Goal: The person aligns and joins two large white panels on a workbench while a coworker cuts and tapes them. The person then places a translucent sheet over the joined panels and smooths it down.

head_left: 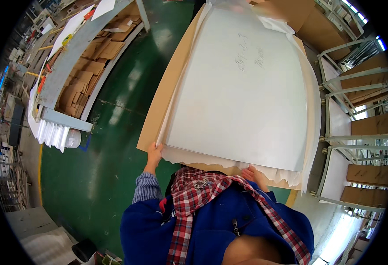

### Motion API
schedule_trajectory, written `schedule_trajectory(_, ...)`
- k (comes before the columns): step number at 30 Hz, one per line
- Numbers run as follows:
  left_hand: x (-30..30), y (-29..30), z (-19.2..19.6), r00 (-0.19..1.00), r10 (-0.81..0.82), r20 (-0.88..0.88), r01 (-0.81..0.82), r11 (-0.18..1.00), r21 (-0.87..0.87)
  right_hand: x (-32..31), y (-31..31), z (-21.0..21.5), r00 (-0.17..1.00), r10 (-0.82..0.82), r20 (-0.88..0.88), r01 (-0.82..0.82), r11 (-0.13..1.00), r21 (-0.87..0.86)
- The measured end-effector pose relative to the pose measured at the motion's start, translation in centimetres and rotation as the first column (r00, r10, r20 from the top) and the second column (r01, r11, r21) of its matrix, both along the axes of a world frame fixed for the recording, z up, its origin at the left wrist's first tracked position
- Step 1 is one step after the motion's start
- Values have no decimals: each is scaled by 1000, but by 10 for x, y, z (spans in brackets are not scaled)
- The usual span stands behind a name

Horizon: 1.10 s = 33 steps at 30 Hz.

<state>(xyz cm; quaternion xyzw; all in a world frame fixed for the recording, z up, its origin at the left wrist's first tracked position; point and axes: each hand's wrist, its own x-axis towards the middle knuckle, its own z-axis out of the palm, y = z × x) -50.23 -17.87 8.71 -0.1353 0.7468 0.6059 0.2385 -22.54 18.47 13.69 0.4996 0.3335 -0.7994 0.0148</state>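
A large pale grey flat panel (242, 97) with handwriting in its upper part lies in front of me. Beneath it a thin white packing sheet (194, 156) sticks out along the near and right edges. Under both is a brown cardboard sheet (152, 128), showing most at the left. My left hand (154, 154) is closed on the packing sheet at the near left corner, thumb on top. At the near edge, right of the middle, my right hand (253, 174) has its fingers curled at the packing sheet's edge; some fingertips are hidden.
At the left stands a grey bench (61, 84) with flat cardboard pieces (81, 81) on its shelf. Wheeled metal racks (335, 141) holding boards and cartons line the right side. A large brown carton (291, 15) stands behind the panel. The floor (110, 176) is green.
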Motion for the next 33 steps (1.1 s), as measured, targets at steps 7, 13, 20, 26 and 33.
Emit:
schedule_trajectory(7, -18, -25, -27, 995, -90, 32, 84, 985, 153, -25, -20, -31, 956, -280, 84, 263, 949, 171)
schedule_trajectory(13, -9, -34, -10, 911, -251, -326, 147, 939, -310, -19, -25, -7, 918, -396, 37, 372, 888, 270)
schedule_trajectory(20, -4, -5, 11, 655, -563, -504, 248, 790, -561, -34, -12, -27, 934, -356, -2, 356, 934, -12)
schedule_trajectory(26, -18, 13, 7, 812, -424, -402, 305, 894, -328, -27, -4, -67, 857, -492, -153, 461, 864, -201)
schedule_trajectory(33, -8, 17, 26, 800, -489, -347, 283, 818, -501, -28, -19, -48, 927, -361, -97, 364, 931, 17)
